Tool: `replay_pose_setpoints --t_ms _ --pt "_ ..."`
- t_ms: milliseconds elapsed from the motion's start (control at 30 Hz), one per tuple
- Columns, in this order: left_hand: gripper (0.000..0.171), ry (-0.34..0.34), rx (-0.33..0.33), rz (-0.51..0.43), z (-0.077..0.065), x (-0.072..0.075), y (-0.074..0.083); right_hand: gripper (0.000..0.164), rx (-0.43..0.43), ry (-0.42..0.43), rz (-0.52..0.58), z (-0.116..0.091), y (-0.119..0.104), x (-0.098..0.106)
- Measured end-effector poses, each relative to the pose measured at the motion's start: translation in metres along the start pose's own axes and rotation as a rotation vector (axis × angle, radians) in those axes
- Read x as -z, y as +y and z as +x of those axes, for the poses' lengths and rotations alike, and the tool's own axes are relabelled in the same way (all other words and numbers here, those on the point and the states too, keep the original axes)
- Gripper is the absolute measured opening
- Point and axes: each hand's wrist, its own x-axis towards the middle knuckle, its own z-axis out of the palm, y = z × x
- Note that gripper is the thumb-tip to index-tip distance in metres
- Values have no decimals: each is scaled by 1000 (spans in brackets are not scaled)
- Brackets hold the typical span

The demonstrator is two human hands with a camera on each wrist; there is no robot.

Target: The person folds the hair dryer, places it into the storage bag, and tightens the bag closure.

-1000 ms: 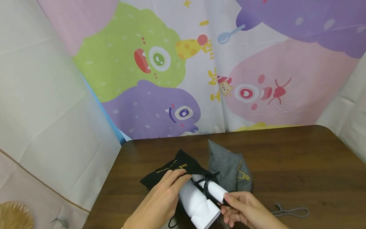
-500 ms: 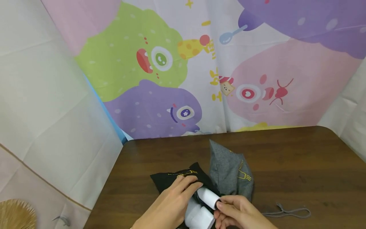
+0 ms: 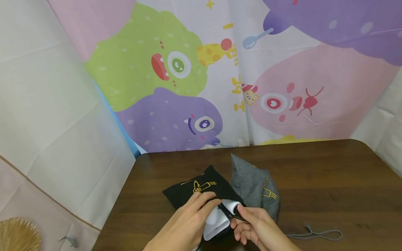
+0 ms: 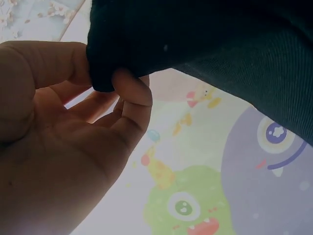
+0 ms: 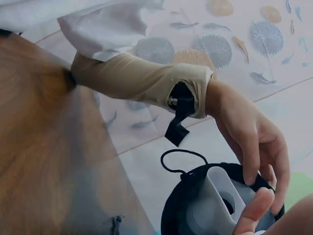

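Note:
A black drawstring pouch [image 3: 201, 188] with a yellow hair dryer print lies tilted near the table's front, its mouth toward me. Inside its mouth shows a white hair dryer [image 3: 216, 223], its body and folded handle side by side. My left hand [image 3: 191, 216] pinches the pouch's upper rim; in the left wrist view its thumb and fingers grip the dark cloth [image 4: 110, 58]. With the thumb on top, my right hand [image 3: 260, 225] holds the handle's end at the mouth. The right wrist view shows a black cord [image 5: 183, 152] looping out beside the opening.
Behind the black pouch, a grey pouch [image 3: 254, 184] with a yellow print stands on the brown wooden table [image 3: 329, 184]. A grey cord loop [image 3: 323, 235] trails to its right. A cartoon-printed curtain [image 3: 176, 87] hangs beyond the table's back edge.
The hair dryer has gone deeper into the black pouch, and less of it shows. Left hand and pouch shifted slightly right; the right hand moved left. The grey pouch stayed put.

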Motion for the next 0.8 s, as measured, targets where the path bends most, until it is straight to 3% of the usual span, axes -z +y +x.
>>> replay_pose_setpoints --t_ms 200,400,567,800 --pt "49 -4 6 4 2 -3 -1 37 10 43 -55 5 5 -16" --pt "50 43 -36 -17 3 -5 -2 34 39 26 -69 14 9 -27" --pt "52 32 -58 -57 1 -4 -2 39 21 40 -67 24 12 -30" --pt "56 14 19 -86 -1 4 -4 36 -4 76 0 32 16 -31"
